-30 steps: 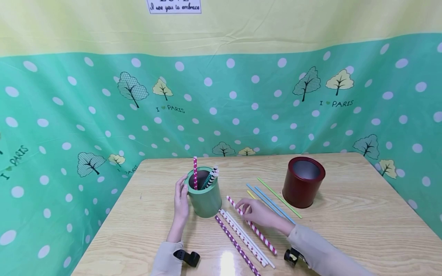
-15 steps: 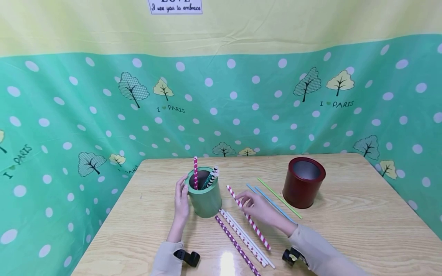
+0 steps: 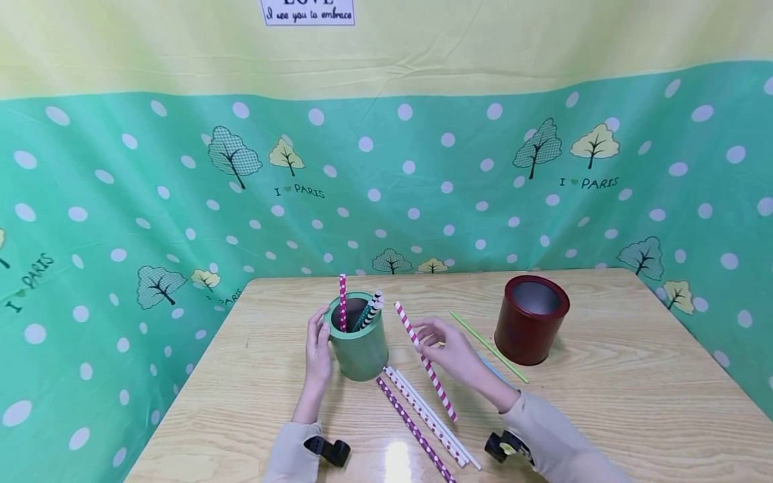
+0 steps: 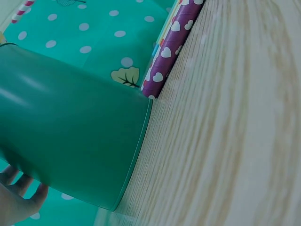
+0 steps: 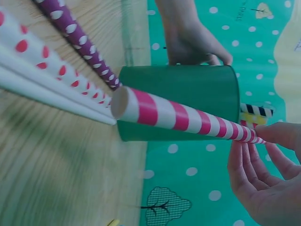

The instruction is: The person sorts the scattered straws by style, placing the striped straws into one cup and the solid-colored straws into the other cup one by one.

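Note:
My right hand [image 3: 449,352] pinches a pink-and-white striped paper straw [image 3: 431,376] between thumb and fingers. The straw is lifted and slants, its upper end just right of the green can [image 3: 362,352]; in the right wrist view its lower end faces the camera. My left hand [image 3: 318,349] holds the can's left side near the rim, fingers curved against the wall. Several straws stand in that can, among them a pink dotted straw [image 3: 342,302] and a black-and-white striped one [image 3: 372,314]. In the left wrist view, fingertips touch the green wall.
A purple heart-patterned straw [image 3: 415,429], a red-dotted white straw [image 3: 423,412] and a plain white straw [image 3: 439,421] lie before the green can. Farther right are a green straw [image 3: 489,347], a partly hidden blue straw [image 3: 496,369] and a dark red can [image 3: 528,332].
My right hand has raised the striped straw off the table and brought it up and slightly left, turning it steeper. The left hand and the green can have stayed in place.

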The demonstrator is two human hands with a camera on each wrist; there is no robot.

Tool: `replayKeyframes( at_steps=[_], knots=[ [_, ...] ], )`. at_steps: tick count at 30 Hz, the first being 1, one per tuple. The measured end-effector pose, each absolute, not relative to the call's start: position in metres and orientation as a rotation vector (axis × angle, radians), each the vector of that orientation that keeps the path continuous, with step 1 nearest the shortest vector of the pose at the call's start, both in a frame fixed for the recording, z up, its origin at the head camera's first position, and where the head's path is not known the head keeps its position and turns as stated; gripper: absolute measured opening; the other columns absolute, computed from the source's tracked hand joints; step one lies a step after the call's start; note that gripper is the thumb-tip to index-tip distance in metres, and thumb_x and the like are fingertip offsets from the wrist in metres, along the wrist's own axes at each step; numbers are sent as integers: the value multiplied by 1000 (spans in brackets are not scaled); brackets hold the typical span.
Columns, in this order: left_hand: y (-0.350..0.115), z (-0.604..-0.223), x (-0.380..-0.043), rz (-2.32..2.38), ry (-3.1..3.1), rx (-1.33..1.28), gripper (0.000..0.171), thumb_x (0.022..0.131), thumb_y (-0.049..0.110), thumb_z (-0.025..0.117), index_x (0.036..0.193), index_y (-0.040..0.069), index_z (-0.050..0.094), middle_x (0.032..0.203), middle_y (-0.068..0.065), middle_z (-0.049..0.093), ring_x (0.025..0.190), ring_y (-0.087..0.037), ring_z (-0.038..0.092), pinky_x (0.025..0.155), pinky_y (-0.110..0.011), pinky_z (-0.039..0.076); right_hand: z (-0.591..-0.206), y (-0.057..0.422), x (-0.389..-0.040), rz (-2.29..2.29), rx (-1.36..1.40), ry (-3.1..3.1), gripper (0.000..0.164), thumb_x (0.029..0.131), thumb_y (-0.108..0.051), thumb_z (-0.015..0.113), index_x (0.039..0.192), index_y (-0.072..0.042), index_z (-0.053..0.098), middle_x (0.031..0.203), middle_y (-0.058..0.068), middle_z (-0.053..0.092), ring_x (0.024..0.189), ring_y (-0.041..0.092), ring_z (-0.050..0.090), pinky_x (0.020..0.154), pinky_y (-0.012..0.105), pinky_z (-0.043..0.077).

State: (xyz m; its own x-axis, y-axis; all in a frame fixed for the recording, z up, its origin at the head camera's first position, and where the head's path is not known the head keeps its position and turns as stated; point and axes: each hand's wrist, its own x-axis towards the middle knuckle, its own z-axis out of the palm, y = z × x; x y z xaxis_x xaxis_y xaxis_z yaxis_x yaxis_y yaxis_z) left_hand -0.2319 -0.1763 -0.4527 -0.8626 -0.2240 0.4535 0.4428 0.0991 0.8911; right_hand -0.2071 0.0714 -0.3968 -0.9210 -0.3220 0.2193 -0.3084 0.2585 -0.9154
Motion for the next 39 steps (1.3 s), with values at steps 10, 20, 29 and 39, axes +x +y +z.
replayKeyframes(
  at_steps=[10, 20, 29, 39],
  knots=[
    [-176, -452, -232, -1816, -1898, -205, 36, 95, 15, 32, 126, -2, 38, 123, -25, 45, 105, -6, 46, 84, -19, 34, -376, 66, -206, -2008, -483, 2414, 37, 79, -2, 62, 115, -3, 53, 94, 14, 59, 83, 22, 57, 68, 25, 48],
    [-177, -452, -231, -1829, -1904, -181, 38, 95, 19, 34, 127, 0, 38, 123, -20, 45, 105, -9, 45, 83, -21, 34, -351, 58, -207, -2222, -407, 2311, 39, 75, 2, 64, 112, 1, 52, 96, 16, 59, 87, 19, 56, 74, 25, 48],
    [-177, -451, -231, -1831, -1923, -168, 37, 95, 18, 33, 128, 1, 38, 123, -21, 45, 107, -11, 44, 85, -20, 33, -332, 52, -204, -2334, -378, 2227, 33, 75, 3, 63, 105, 0, 52, 94, 11, 57, 87, 15, 54, 77, 26, 46],
    [-176, -447, -229, -1856, -1925, -165, 36, 95, 12, 33, 128, 0, 37, 123, -21, 46, 106, -11, 45, 85, -20, 33, -319, 45, -203, -2534, -414, 2066, 23, 78, 7, 59, 98, 1, 50, 87, 1, 58, 87, 12, 56, 79, 27, 47]
  ],
)
